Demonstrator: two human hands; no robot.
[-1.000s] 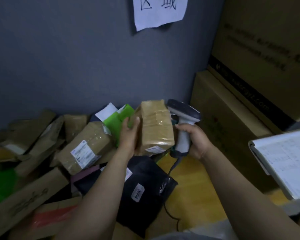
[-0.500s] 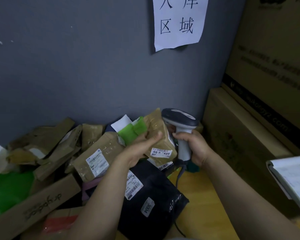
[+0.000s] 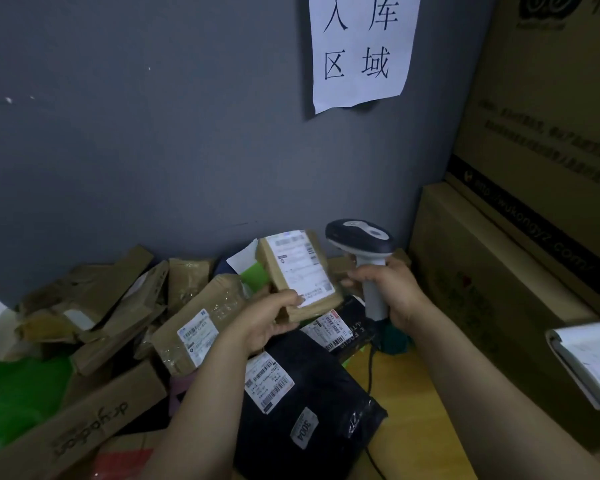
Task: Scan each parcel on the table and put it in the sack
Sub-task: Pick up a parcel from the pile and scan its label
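Head view: wood table [image 3: 413, 386] against grey wall [image 3: 136, 133], parcel pile [image 3: 118, 323] lower left, big cartons [image 3: 534, 202] right. Left hand [image 3: 269, 322] grips small brown parcel [image 3: 300, 271], label up, mid-frame; right hand [image 3: 394, 289] wraps scanner [image 3: 362, 239] handle. Paper pad [image 3: 593, 355] cut off at right edge. Bare tabletop shows btwn forearms.

The left hand [image 3: 267, 320] grips a small brown parcel [image 3: 300, 271] by its near end, white label up; at the parcel's three o'clock the right hand [image 3: 392, 289] wraps the handle of a scanner [image 3: 359, 235]; at six o'clock lies a black mailer bag [image 3: 326, 386]; at nine o'clock, heaped cardboard parcels [image 3: 118, 306]; at twelve o'clock, a paper sign [image 3: 361, 46].
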